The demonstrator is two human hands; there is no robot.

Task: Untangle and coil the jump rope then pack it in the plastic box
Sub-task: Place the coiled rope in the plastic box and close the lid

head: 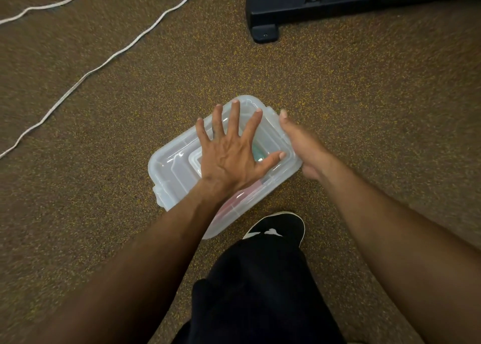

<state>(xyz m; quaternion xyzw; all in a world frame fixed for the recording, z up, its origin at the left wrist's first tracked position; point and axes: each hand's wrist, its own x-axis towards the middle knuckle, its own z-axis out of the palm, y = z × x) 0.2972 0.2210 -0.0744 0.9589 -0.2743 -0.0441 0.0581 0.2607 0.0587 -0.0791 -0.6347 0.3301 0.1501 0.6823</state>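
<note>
A person's left hand [229, 151] lies flat, fingers spread wide, on the lid [177, 161] of a translucent plastic box [283, 172] that sits on speckled brown flooring [364, 109] at the centre of the frame. The right hand [304, 148], just right of centre, curls around the box's right-hand end, thumb up along the edge and the other fingers tucked under the rim out of view (how tightly they close cannot be told). The lid is on the box and set at a slant, its far end toward the upper middle of the frame. Through the cloudy plastic show a teal shape [257, 152] beside the left thumb and something pinkish-red [234, 203] near the box's lower edge; whether these are the jump rope cannot be told. A white cord [109, 60] snakes across the floor from the top of the frame down to the left edge, well apart from the box, and a second strand [52, 5] runs across the upper left corner. The black foot of a piece of equipment [263, 15] stands in the upper right. At the bottom centre, a black trouser leg [260, 286] and a black shoe with a white mark [278, 226] sit just below the box.
</note>
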